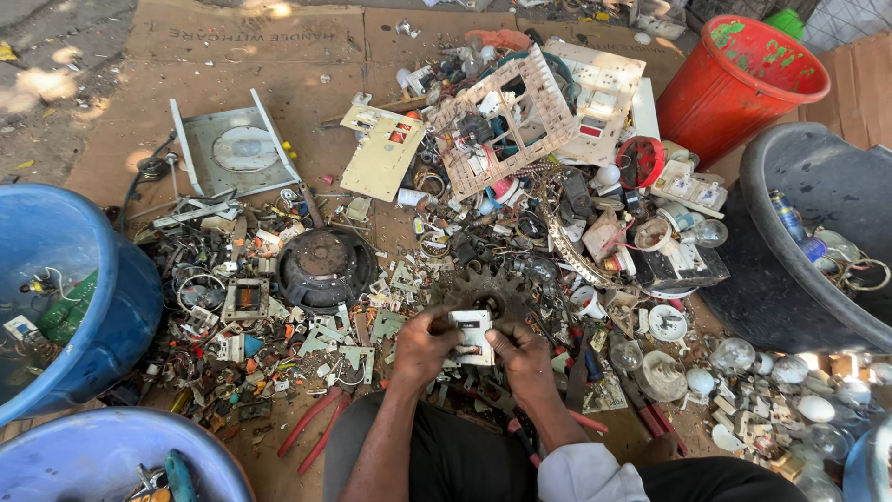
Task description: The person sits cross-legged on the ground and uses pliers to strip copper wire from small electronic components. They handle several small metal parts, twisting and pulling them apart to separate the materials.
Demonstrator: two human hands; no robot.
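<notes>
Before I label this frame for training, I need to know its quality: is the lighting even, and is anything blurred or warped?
Head view: mostly soft shade, sharp at the small white plastic switch box held by left hand and right hand; dappled sun on the brown cardboard sheet; wide-lens bending at the blue plastic tub.

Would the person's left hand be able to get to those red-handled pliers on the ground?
Probably yes. The red-handled pliers lie uncovered on the cardboard just left of the knee, with nothing on top. But the left hand is busy gripping a small white switch together with the right hand.
</notes>
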